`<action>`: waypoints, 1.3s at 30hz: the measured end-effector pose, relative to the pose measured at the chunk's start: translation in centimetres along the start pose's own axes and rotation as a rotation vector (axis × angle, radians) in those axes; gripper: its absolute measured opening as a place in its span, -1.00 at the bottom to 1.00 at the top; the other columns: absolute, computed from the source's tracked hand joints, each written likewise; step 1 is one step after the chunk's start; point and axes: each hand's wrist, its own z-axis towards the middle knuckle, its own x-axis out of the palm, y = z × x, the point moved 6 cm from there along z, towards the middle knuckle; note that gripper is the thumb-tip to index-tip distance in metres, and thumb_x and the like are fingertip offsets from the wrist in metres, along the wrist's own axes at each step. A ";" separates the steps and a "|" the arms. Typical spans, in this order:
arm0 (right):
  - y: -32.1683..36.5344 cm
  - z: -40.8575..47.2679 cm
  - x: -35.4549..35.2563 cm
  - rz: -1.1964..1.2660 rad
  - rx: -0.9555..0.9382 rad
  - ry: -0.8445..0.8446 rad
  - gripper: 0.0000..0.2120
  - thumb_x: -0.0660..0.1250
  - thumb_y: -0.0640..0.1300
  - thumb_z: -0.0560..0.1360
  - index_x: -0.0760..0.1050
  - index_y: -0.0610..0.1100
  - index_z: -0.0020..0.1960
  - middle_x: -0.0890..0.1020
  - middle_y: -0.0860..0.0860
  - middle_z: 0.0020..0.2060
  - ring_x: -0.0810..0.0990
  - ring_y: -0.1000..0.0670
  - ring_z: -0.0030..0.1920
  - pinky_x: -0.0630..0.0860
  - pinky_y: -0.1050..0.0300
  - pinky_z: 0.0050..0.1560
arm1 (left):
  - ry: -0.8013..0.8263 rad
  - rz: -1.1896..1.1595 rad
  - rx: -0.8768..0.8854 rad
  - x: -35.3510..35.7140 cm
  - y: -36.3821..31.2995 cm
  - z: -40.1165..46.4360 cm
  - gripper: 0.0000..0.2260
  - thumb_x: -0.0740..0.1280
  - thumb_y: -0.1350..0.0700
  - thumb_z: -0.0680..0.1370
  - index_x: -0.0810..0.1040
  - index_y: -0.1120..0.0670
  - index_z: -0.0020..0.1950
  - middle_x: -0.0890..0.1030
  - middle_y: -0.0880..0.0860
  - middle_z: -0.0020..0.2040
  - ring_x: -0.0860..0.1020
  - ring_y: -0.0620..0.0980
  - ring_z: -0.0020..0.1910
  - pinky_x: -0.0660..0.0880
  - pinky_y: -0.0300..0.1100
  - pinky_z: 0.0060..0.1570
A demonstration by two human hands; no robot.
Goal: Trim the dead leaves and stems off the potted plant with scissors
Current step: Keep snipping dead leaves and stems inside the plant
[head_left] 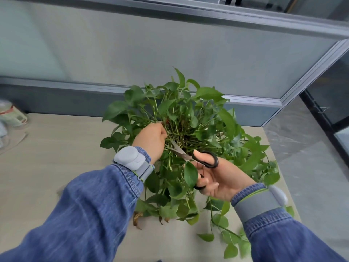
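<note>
A pale beige laminate table [56, 148] carried the leafy green trailing potted plant [190, 118], which stood near the far edge where grey-blue partition panels [132, 44] met in a corner on the right. The plant's vines spilled over the near right part of the table, and a few brown, dried leaves [137, 218] lay at its near-left base. The table's left half lay open, apart from a blurred jar-like container [11, 113] at the far left edge.

The left hand [151, 138], in a blue denim sleeve [85, 210] with a grey wrist-worn device [130, 157], reached into the plant's centre from the left; its fingers [162, 130] were curled close among the stems, probably pinching one, though leaves hid the contact. The right hand [221, 178] came in from the near right, gripping the black-handled steel scissors [190, 156], thumb through the upper loop. The blades stood narrowly parted, pointing into the stem bases just beside the left hand's fingers.
</note>
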 end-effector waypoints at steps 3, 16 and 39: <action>0.1 0.2 0.0 0.057 -0.011 -0.003 -0.64 0.57 0.07 0.37 0.58 -0.17 -0.04 0.55 -0.04 -0.28 0.46 0.09 -0.48 0.27 0.37 -0.63 | 0.001 -0.014 0.008 0.0 -0.2 -0.1 -0.88 0.24 0.11 0.58 0.56 0.06 -0.05 0.56 0.03 -0.01 0.52 0.05 -0.03 0.45 -0.08 -0.01; -1.2 2.5 1.6 0.360 -0.191 -0.046 -0.70 0.29 0.05 0.57 0.50 -0.20 -0.11 0.49 -0.01 -0.39 0.44 0.14 -0.50 0.25 0.40 -0.63 | -0.051 -0.072 -0.008 0.4 0.0 -1.1 -0.92 0.26 0.09 0.57 0.54 0.01 -0.07 0.53 -0.03 -0.05 0.50 0.00 -0.08 0.36 -0.17 -0.11; 0.2 1.1 1.7 0.235 -0.297 -0.143 -0.69 0.31 0.02 0.54 0.48 -0.26 -0.01 0.50 -0.02 -0.43 0.42 0.14 -0.54 0.22 0.39 -0.66 | 0.279 -0.602 0.146 -4.8 -0.7 -3.5 -0.93 0.38 0.21 0.52 0.63 0.12 -0.15 0.66 0.08 -0.33 0.62 -0.02 -0.38 0.59 -0.22 -0.33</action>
